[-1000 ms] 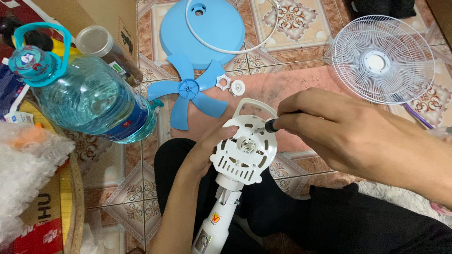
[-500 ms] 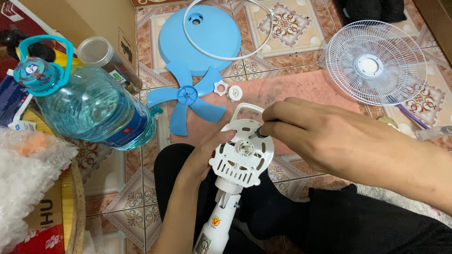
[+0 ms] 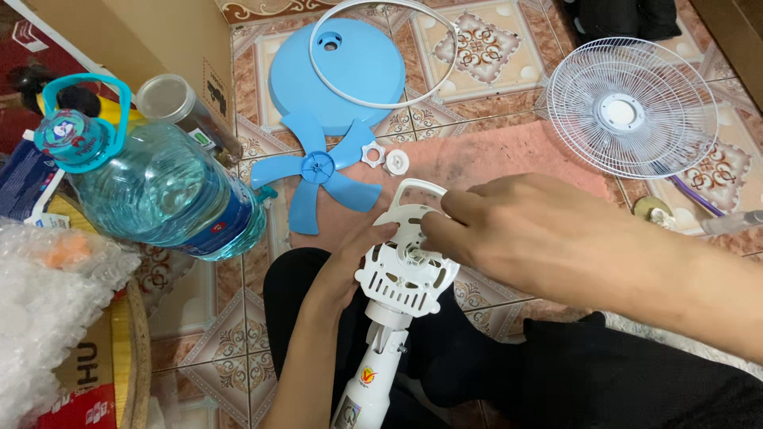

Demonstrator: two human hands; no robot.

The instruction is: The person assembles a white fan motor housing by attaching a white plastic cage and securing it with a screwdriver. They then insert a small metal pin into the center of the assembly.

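Patterned tile floor point(image 3: 485, 56), pink mat point(image 3: 477, 163) centre. Left hand point(image 3: 358, 254) fingers grasp the white fan motor housing point(image 3: 405, 274) near centre; right hand point(image 3: 517, 230) fingers pinch at its hub. Blue blade point(image 3: 322, 171), base point(image 3: 334, 71), white grille point(image 3: 632, 107) lie far.

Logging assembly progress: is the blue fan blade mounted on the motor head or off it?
Off. The blue fan blade lies flat on the floor, apart from the white motor head.

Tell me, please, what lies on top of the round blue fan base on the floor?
A white ring lies on the blue fan base, overhanging its right edge. A small hole shows near the base's top. What is under the base cannot be seen.
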